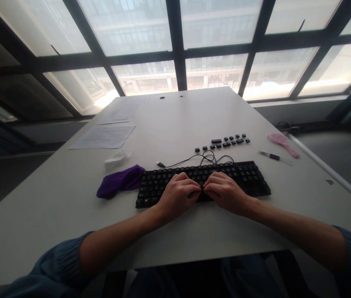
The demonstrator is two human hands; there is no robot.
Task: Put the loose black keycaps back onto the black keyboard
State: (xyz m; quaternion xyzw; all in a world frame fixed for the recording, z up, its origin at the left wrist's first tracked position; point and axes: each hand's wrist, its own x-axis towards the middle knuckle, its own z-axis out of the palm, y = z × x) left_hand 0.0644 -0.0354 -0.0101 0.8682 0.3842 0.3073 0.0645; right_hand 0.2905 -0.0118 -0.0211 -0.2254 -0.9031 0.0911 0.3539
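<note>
A black keyboard [251, 177] lies on the white table, with my two hands over its middle. My left hand [178, 192] is closed in a pinch, its fingertips down at the keys. Mirroring it, my right hand [223, 190] pinches close by, the two sets of fingertips almost meeting. Whatever is between the fingers is too small or hidden to name. Behind the keyboard, several loose black keycaps [216, 141] lie in rough rows. The keyboard's cable [188, 159] curls in loops there, its USB plug [160, 164] to the left.
A purple cloth [120, 182] touches the keyboard's left end, with a white tissue pack [116, 160] behind it. Papers [102, 137] lie farther left. To the right are a keycap puller [275, 157] with thin wire ends and a pink hairbrush [282, 143] near the table's edge.
</note>
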